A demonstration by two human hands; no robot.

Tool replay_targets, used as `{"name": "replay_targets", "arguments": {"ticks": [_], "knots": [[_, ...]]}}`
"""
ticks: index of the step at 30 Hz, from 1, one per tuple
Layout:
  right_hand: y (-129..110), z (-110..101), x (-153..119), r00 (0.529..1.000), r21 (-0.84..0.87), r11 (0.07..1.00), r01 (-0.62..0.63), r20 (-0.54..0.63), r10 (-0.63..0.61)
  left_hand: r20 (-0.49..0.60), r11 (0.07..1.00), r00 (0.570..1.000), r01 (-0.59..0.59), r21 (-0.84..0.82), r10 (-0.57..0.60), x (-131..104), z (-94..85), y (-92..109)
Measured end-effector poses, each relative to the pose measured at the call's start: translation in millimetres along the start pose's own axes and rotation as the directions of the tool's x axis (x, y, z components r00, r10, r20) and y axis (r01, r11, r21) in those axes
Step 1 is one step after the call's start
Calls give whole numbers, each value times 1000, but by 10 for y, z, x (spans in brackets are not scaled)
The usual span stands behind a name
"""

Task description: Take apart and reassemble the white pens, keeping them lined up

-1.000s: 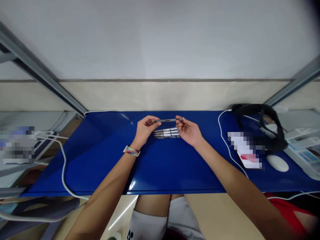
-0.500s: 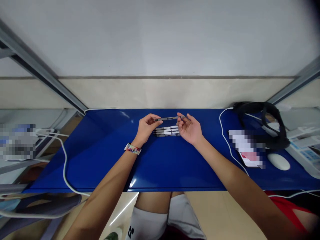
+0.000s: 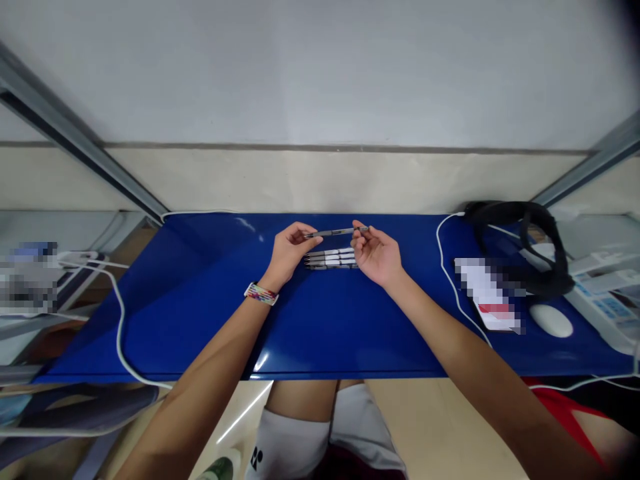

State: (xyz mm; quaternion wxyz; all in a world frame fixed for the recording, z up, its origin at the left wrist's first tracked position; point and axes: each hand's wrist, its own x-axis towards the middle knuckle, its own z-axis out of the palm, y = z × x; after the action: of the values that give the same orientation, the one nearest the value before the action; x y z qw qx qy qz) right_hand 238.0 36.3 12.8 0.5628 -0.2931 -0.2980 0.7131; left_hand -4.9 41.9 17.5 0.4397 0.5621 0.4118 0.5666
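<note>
Wall and desk: Pale wall point(image 3: 320, 73) filled 12 o'clock; below it, a glossy blue desk point(image 3: 200, 313) spanned 9 to 3.
Gray pen: At the clock's center, this slim pen point(image 3: 336, 233) lay nearly level between two hands, apparently lifted off the desk.
Left hand: At 9 o'clock, the left hand point(image 3: 290, 250) gripped one pen end between thumb and fingers, probably to steady it.
Right hand: At 3 o'clock, the right hand point(image 3: 379, 257) had its fingers curled closed around the other end, palm partly upturned, perhaps for fine fingertip control.
Pen row: Just toward 6, several pens point(image 3: 330, 259) rested side by side, dark ends toward 9, likely aligned for neatness; the right hand hid their far ends.
Desk's right side: Between 3 and 4 sat a black headset point(image 3: 556, 237), a blurred phone point(image 3: 487, 300) and a white mouse point(image 3: 551, 321), seemingly set aside for working room.
</note>
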Motion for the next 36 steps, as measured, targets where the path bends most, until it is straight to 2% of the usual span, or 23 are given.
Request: {"name": "replay_targets", "arguments": {"ticks": [4, 11, 17, 23, 29, 36], "knots": [[8, 1, -8, 999, -47, 999, 23, 24, -22, -1, 1000, 1000, -1, -15, 1, 1, -2, -3], [-5, 45, -45, 1000, -6, 1000, 20, 22, -20, -18, 1000, 1000, -13, -5, 13, 18, -4, -7], [11, 32, -21, 999, -11, 1000, 14, -38, -14, 16, 1000, 1000, -5, 6, 4, 2, 5, -24], [11, 70, -37, 999, 154, 987, -38, -29, 43, 8, 1000, 1000, -10, -20, 11, 20, -10, -48], [-14, 89, -51, 994, 374, 922, -101, -6, 111, 10, 999, 1000, -4, -48, 5, 25, 1, -55], [-8, 126, -67, 991, 383, 916, -120, -17, 136, 3, 996, 1000, -14, -87, 14, 28, -2, -106]]}}
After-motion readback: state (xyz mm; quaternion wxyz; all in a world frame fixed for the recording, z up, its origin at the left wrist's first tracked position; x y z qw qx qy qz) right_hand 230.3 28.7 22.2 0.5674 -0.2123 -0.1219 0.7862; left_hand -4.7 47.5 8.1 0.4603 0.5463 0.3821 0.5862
